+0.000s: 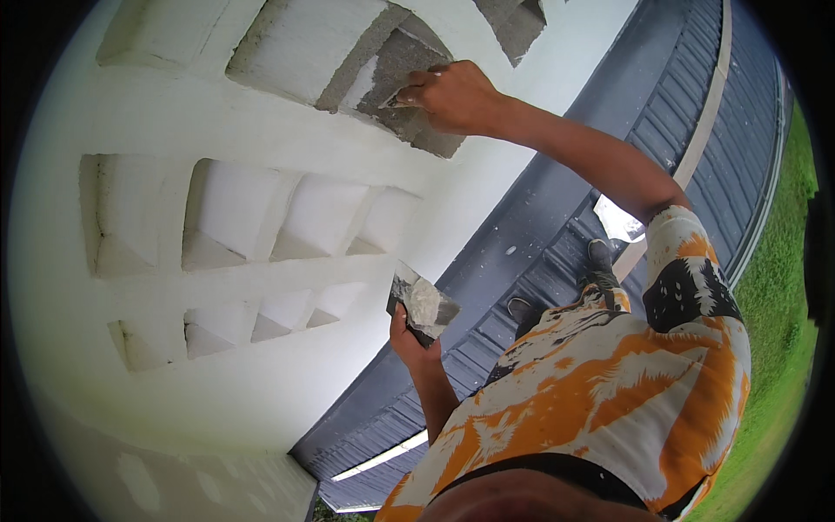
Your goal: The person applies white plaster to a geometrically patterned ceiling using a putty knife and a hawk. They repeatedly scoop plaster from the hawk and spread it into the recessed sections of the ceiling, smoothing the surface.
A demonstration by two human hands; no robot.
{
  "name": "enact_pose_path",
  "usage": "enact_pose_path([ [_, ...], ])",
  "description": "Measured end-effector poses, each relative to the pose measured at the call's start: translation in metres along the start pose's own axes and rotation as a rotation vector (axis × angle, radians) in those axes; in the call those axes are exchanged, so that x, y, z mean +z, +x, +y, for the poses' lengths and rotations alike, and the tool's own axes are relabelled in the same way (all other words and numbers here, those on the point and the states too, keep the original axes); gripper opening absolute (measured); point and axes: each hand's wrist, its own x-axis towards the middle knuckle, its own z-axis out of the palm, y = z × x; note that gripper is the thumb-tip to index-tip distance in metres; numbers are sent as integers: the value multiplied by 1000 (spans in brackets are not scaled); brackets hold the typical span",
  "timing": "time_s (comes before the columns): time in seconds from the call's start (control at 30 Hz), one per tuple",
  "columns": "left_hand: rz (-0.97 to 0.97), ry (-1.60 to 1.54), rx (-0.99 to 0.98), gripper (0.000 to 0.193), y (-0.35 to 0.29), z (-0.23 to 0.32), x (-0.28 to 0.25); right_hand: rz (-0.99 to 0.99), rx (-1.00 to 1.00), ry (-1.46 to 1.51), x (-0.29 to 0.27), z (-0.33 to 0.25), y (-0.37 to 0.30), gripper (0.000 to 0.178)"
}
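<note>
My right hand point(457, 97) is reaching up to a white wall, closed around what looks like a small putty knife point(391, 102). Most of that tool is hidden by my fingers. Its tip meets the rough grey patch point(402, 65) inside a recess of the upper row. Lower down, my left hand point(411, 337) grips a flat, dark-edged plastering board point(447, 313) from below. A pale grey lump of wet plaster point(424, 301) sits on the board, which is held just out from the wall.
Rows of recessed openings point(230, 209) run across the white wall point(296, 383). I stand on a dark ribbed metal roof point(470, 348) sloping along the wall. A pale plank point(703, 130) lies on the roof, with a white piece point(616, 219) beside it. Grass point(770, 348) lies beyond the roof's edge.
</note>
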Motion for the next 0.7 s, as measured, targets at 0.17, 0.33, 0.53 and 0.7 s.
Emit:
enact_pose_path([
  [0.17, 41, -99, 22, 37, -14, 3, 66, -176, 591, 1070, -46, -8, -67, 24],
  [0.33, -61, -23, 221, 34, -4, 15, 114, -190, 256, 972, -65, -7, -87, 21],
  [0.53, -55, 34, 321, 27, -7, 20, 149, -224, -246, 791, -119, -8, -86, 36],
  [0.7, -89, 72, 338, 23, -14, 14, 166, -225, -468, 491, -138, -12, -80, 42],
])
